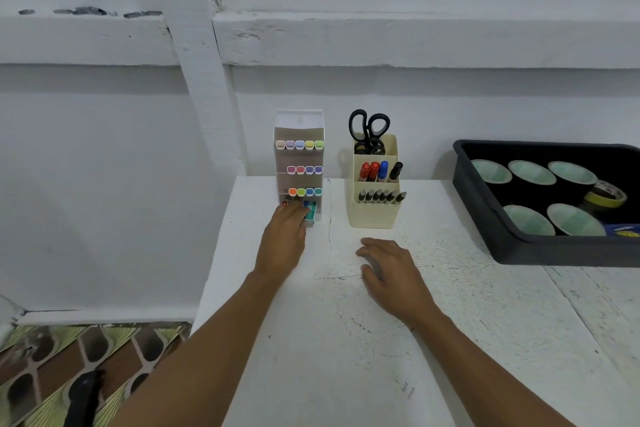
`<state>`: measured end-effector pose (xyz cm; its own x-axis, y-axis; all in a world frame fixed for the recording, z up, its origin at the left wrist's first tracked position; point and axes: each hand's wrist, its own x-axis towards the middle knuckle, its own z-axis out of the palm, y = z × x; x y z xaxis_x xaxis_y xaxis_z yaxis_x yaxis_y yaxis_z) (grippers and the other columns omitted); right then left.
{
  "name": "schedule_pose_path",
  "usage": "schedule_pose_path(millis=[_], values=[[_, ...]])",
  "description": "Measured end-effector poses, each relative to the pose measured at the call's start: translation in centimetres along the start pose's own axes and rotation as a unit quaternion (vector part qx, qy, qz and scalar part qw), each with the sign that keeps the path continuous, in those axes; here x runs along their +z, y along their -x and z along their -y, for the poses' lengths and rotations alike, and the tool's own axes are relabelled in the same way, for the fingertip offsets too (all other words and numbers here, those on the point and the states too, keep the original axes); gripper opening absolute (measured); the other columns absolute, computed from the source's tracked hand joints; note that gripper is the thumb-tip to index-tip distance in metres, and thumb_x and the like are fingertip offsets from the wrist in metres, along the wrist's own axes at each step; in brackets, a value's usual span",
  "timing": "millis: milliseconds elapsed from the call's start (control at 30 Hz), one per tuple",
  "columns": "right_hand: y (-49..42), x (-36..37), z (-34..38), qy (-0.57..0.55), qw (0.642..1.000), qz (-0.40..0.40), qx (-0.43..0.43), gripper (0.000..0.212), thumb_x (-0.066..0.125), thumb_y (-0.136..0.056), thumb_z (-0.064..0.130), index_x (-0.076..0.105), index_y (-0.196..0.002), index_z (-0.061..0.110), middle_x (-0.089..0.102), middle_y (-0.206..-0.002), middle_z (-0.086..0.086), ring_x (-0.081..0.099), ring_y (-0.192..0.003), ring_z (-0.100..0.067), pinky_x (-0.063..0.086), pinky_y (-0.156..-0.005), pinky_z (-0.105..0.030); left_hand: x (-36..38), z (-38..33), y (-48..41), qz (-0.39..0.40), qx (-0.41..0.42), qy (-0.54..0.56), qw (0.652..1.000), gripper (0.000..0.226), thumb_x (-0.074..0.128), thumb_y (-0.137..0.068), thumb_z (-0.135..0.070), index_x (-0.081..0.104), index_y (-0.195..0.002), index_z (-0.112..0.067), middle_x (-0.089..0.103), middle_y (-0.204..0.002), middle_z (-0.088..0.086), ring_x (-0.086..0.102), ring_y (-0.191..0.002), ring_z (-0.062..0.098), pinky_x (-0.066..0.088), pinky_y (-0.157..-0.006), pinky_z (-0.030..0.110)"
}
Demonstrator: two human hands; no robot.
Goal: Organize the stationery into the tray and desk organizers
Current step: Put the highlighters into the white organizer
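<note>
While right hand (388,274) lies flat on table (346,374), left hand (284,236) pinches teal block (310,211) at marker rack (299,130) base.

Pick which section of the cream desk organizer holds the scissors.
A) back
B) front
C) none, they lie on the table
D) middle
A: the scissors stand handles-up in the back section of the cream organizer, behind the coloured markers and the grey pens.
</note>
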<state>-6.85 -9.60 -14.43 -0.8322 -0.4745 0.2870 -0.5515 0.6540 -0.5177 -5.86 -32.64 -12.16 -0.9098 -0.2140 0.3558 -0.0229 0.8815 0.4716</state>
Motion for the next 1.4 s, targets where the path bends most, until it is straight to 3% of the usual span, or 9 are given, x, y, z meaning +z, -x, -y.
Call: schedule_pose_path(millis=[100, 233, 333, 433, 633, 833, 1167, 1400], values=[[-0.1, 0.0, 0.0, -0.004, 1.0, 0.003, 0.002, 0.031, 0.058, -0.092, 0.02, 0.065, -0.122, 0.021, 0.054, -0.139, 0.004, 0.043, -0.13, -0.011, 0.031, -0.111, -0.035, 0.5, -0.1, 0.6, -0.041, 0.039, -0.037, 0.998, 0.045, 0.071, -0.083, -0.003, 0.06, -0.127, -0.001, 0.061, -0.129, 0.016, 0.059, -0.118, 0.034, 0.044, -0.099, 0.043], [-0.2, 0.0, 0.0, 0.0, 1.0, 0.002, 0.006, 0.03, 0.058, -0.092, 0.021, 0.065, -0.122, 0.022, 0.054, -0.139, 0.006, 0.042, -0.131, -0.01, 0.03, -0.111, -0.032, 1.1, -0.2, 1.2, -0.056, 0.125, -0.124, 0.983, 0.045, 0.078, -0.076, -0.008, 0.066, -0.118, 0.0, 0.067, -0.119, 0.017, 0.066, -0.108, 0.033, 0.049, -0.093, 0.044], [-0.1, 0.0, 0.0, 0.003, 1.0, 0.001, 0.01, 0.03, 0.058, -0.092, 0.021, 0.065, -0.121, 0.022, 0.054, -0.139, 0.007, 0.042, -0.13, -0.01, 0.029, -0.11, -0.029, 1.4, 0.0, 0.7, -0.005, 0.109, -0.17, 0.979, 0.051, 0.062, -0.088, -0.029, 0.056, -0.132, -0.007, 0.058, -0.135, 0.011, 0.055, -0.125, 0.028, 0.036, -0.107, 0.047], [-0.2, 0.1, 0.0, 0.005, 1.0, 0.0, 0.008, 0.03, 0.059, -0.092, 0.022, 0.065, -0.121, 0.023, 0.055, -0.138, 0.007, 0.043, -0.13, -0.008, 0.031, -0.111, -0.032, 1.8, 0.2, 0.3, 0.053, 0.072, -0.212, 0.973, 0.063, 0.035, -0.093, -0.046, 0.034, -0.148, -0.015, 0.035, -0.154, 0.004, 0.029, -0.144, 0.025, 0.014, -0.118, 0.051], [-0.2, 0.0, 0.0, 0.004, 1.0, 0.002, 0.013, 0.03, 0.058, -0.092, 0.021, 0.065, -0.121, 0.023, 0.054, -0.139, 0.008, 0.042, -0.13, -0.007, 0.031, -0.112, -0.034, 1.9, -0.1, -0.8, 0.086, 0.036, -0.194, 0.977, 0.062, 0.032, -0.098, -0.044, 0.019, -0.153, -0.019, 0.018, -0.16, 0.003, 0.016, -0.147, 0.027, 0.01, -0.117, 0.049], [-0.3, 0.0, 0.1, 0.018, 1.0, 0.005, 0.014, 0.03, 0.058, -0.092, 0.021, 0.065, -0.121, 0.024, 0.053, -0.139, 0.008, 0.042, -0.13, -0.008, 0.021, -0.106, -0.023, 1.7, -0.4, 0.7, 0.047, 0.072, -0.158, 0.984, 0.062, 0.033, -0.093, -0.039, 0.034, -0.148, -0.011, 0.035, -0.154, 0.007, 0.029, -0.144, 0.026, 0.015, -0.118, 0.045], [-0.3, -0.1, 0.3, 0.023, 0.999, 0.009, 0.022, 0.03, 0.058, -0.093, 0.021, 0.064, -0.122, 0.024, 0.052, -0.141, 0.009, 0.04, -0.131, -0.007, 0.019, -0.107, -0.022, 2.0, 0.0, 0.7, 0.095, 0.066, -0.154, 0.981, 0.068, 0.021, -0.093, -0.045, 0.012, -0.154, -0.017, 0.011, -0.162, 0.0, 0.007, -0.149, 0.018, -0.002, -0.121, 0.04], [-0.2, -0.2, 0.3, 0.021, 1.0, 0.01, 0.021, 0.03, 0.059, -0.093, 0.021, 0.064, -0.122, 0.022, 0.053, -0.141, 0.007, 0.042, -0.132, -0.01, 0.022, -0.108, -0.024, 1.8, -0.2, 0.8, 0.067, 0.054, -0.173, 0.981, 0.066, 0.027, -0.093, -0.046, 0.027, -0.151, -0.014, 0.025, -0.159, 0.005, 0.016, -0.148, 0.023, 0.004, -0.121, 0.045]])
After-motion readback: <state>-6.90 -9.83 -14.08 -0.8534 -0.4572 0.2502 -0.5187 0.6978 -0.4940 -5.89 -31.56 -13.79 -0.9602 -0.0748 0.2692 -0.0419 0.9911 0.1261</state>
